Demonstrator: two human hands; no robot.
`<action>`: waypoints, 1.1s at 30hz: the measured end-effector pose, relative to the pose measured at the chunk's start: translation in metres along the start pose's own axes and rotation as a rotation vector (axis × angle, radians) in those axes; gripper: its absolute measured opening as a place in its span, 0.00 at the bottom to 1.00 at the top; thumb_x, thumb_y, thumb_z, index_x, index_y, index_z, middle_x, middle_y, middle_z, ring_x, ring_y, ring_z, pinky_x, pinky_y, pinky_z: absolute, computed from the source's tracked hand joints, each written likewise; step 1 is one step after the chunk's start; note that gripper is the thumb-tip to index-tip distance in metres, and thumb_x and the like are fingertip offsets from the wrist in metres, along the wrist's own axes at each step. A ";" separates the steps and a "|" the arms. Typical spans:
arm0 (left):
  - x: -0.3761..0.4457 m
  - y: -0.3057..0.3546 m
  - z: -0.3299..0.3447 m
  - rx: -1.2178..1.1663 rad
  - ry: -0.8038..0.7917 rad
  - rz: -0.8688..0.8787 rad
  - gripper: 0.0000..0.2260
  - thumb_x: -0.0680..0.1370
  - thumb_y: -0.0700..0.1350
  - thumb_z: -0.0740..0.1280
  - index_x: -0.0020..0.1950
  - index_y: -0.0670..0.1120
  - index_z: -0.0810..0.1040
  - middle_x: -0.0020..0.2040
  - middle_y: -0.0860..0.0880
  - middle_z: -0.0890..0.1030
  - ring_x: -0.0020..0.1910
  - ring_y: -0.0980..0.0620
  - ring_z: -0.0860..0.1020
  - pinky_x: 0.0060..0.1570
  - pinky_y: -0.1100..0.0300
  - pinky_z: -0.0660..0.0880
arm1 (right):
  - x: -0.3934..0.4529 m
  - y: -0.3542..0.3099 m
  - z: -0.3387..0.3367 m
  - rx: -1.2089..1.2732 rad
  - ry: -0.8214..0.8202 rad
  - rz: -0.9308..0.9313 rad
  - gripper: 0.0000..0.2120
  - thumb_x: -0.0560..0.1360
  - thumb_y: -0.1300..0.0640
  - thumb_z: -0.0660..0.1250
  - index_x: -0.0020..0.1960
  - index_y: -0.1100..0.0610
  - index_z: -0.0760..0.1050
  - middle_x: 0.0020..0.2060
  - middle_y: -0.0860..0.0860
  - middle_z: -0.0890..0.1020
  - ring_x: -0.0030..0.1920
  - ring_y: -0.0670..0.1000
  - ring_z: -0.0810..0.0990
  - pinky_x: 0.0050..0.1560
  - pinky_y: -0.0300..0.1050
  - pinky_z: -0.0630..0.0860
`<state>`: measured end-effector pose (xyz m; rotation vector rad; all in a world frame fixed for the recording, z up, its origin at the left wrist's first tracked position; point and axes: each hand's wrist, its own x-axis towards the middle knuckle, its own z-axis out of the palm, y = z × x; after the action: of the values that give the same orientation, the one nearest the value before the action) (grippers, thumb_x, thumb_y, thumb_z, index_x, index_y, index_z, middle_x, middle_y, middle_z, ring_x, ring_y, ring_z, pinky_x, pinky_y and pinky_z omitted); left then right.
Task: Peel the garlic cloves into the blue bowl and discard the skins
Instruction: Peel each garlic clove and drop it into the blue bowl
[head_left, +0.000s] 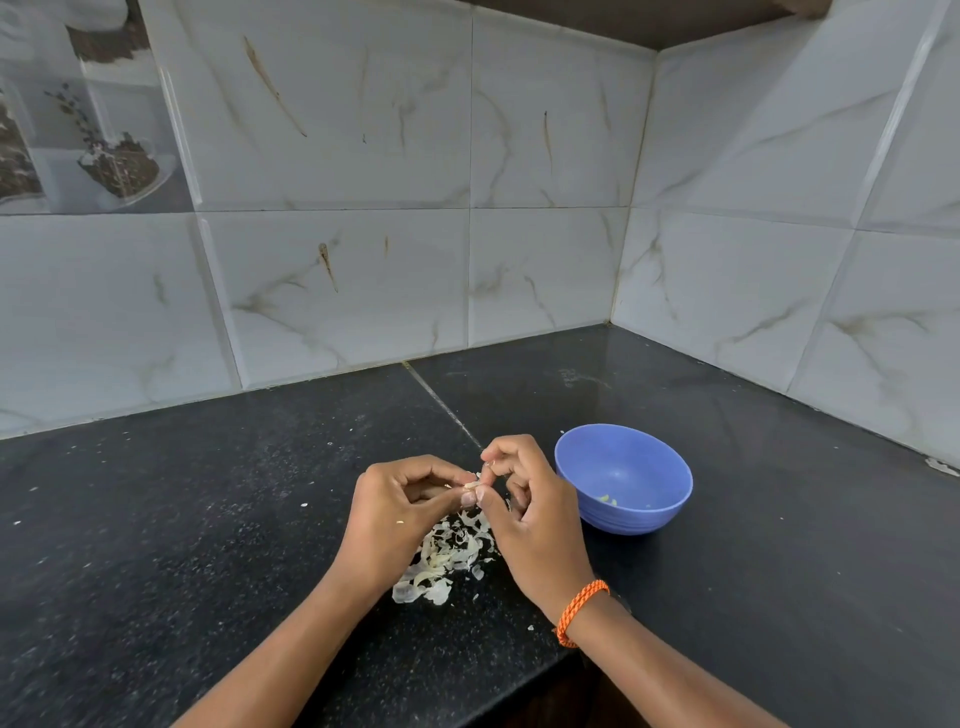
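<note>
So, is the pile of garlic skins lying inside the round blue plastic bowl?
No, the pile of pale garlic skins lies on the black speckled stone counter below both hands, left of the round blue plastic bowl.

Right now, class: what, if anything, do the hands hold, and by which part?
A garlic clove, pinched at its end by the left hand; the right hand pinches its skin.

free: dark speckled stone counter (208, 519) left, far | blocked: round blue plastic bowl (623, 480) right, pale papery skin pile (447, 558) near centre
</note>
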<state>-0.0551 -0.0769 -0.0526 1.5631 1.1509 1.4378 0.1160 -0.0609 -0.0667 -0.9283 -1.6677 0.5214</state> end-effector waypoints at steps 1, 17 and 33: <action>0.000 0.001 0.000 -0.029 -0.004 -0.008 0.06 0.73 0.43 0.81 0.49 0.45 0.90 0.46 0.46 0.90 0.47 0.44 0.89 0.53 0.52 0.86 | 0.001 -0.001 -0.001 0.063 -0.009 0.021 0.15 0.77 0.63 0.75 0.58 0.48 0.75 0.40 0.46 0.82 0.31 0.52 0.72 0.32 0.47 0.72; 0.002 -0.002 -0.004 0.205 0.044 0.102 0.06 0.77 0.38 0.79 0.50 0.48 0.89 0.43 0.52 0.89 0.43 0.52 0.89 0.47 0.59 0.85 | 0.001 0.007 -0.005 0.110 -0.072 0.093 0.20 0.86 0.62 0.61 0.71 0.41 0.74 0.46 0.46 0.85 0.44 0.55 0.82 0.47 0.61 0.81; 0.009 -0.016 -0.009 0.111 0.057 0.054 0.10 0.82 0.39 0.74 0.57 0.52 0.90 0.52 0.51 0.86 0.46 0.46 0.88 0.56 0.44 0.85 | 0.000 0.016 -0.003 -0.038 -0.061 0.110 0.15 0.84 0.54 0.68 0.68 0.41 0.77 0.46 0.41 0.86 0.52 0.43 0.85 0.50 0.45 0.85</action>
<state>-0.0669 -0.0637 -0.0628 1.6499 1.2495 1.4839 0.1233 -0.0517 -0.0775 -1.0452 -1.6929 0.5990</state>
